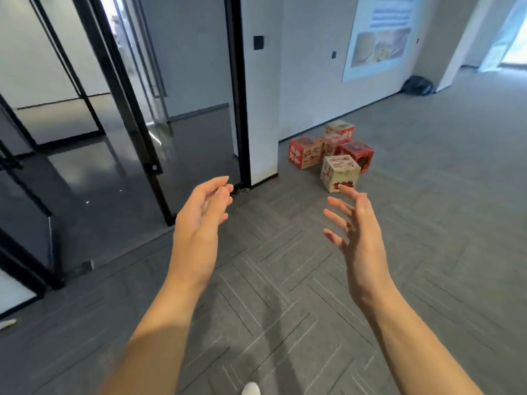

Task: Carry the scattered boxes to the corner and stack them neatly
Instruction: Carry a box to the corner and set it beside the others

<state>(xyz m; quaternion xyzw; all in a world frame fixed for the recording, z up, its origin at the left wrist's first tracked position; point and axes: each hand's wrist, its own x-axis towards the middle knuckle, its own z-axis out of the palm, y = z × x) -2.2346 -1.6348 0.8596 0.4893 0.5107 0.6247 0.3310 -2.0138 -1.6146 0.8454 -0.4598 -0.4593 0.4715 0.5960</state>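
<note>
Reaching: left hand (199, 223) and right hand (359, 238) held out over the carpet (285, 295), palms turned toward each other, bare forearms below.
Left fingers: relaxed, slightly bent, close together, holding nothing.
Right fingers: spread, almost straight, holding nothing.
Boxes: five in a loose cluster on the carpet beside the pillar (262, 109), ahead of both hands, none held.
Cream box (339, 172): nearest of the cluster, alone at the front, just above the right fingers in view; tip of the topmost right finger overlapping its lower edge, touching or not cannot be told; well to the right of the left fingers.
Left red box (303, 152): near the foot of the pillar, beyond the cream box and to its left, farther off than either hand.
Right red box (358, 155): behind the cream box, slightly right, dark opening in its facing side.
Middle box (330, 143): pale with red print, between the two red boxes.
Back box (340, 129): pale top, red band, behind or on top of the middle box; which of the two cannot be told.
Glass doors (128, 109): left of the pillar, black frames, glossy floor behind.
Poster (379, 38): on the far wall, above and right of the cluster.
Black bag (417, 85): at the foot of that wall, well beyond the boxes.
Shoe (251, 390): white toe at the bottom edge.
</note>
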